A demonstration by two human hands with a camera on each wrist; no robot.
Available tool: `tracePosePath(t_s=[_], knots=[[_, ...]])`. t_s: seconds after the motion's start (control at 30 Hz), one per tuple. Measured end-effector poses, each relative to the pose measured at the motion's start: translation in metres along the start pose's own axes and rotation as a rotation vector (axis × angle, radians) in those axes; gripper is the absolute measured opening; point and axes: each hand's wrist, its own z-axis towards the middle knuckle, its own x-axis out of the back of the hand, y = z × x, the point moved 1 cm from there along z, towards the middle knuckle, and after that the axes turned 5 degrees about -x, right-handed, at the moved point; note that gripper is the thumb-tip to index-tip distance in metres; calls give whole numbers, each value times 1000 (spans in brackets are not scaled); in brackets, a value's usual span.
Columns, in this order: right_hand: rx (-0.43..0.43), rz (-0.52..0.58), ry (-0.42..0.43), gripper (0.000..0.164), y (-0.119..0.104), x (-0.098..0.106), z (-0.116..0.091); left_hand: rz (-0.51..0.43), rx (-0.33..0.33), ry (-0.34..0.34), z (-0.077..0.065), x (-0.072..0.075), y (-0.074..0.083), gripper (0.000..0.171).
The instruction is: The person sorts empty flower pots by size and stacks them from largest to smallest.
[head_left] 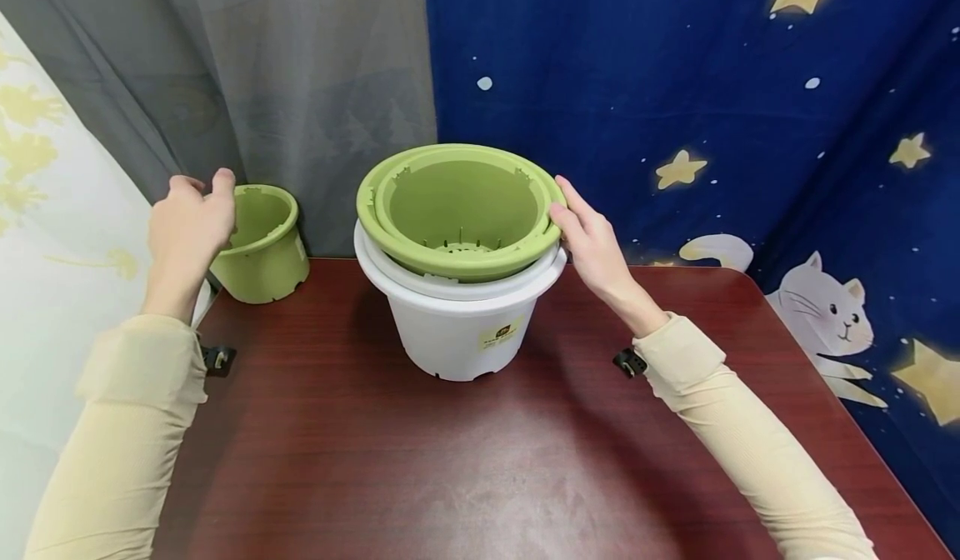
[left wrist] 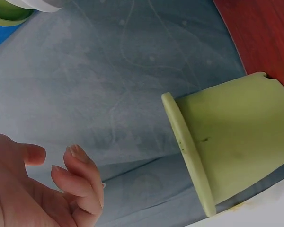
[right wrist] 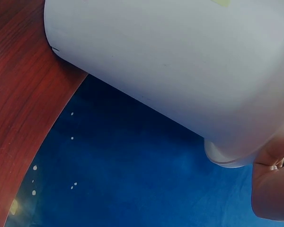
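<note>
Near the back of the table stands a stack of nested plastic flowerpots. At its base a white flowerpot [head_left: 435,335] carries a yellow label, and its rim looks doubled. Inside sit two green flowerpots [head_left: 461,189], one rim within the other, with slots in the inner floor. My right hand [head_left: 600,252] grips the green rim at the right side, thumb on top. Over at the left, my left hand [head_left: 191,222] hovers above a smaller green flowerpot [head_left: 262,275]. Its fingers [left wrist: 80,177] hang loosely bent, apart from that pot in the left wrist view.
The dark red table [head_left: 450,460] holds the pots. Behind it hang a grey curtain [head_left: 322,85] and a blue curtain [head_left: 600,85] with stars and a white cat. A white patterned surface [head_left: 60,252] borders the left side.
</note>
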Motion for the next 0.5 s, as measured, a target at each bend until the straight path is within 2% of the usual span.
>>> tracePosePath(t_s=[0.27,0.5], knots=[[-5,6,0,52,0,0,-1,11,16,-23,1,-2,-11,87],[1,-15,0,53,1,0,1,1,24,-32,4,-6,-28,88]])
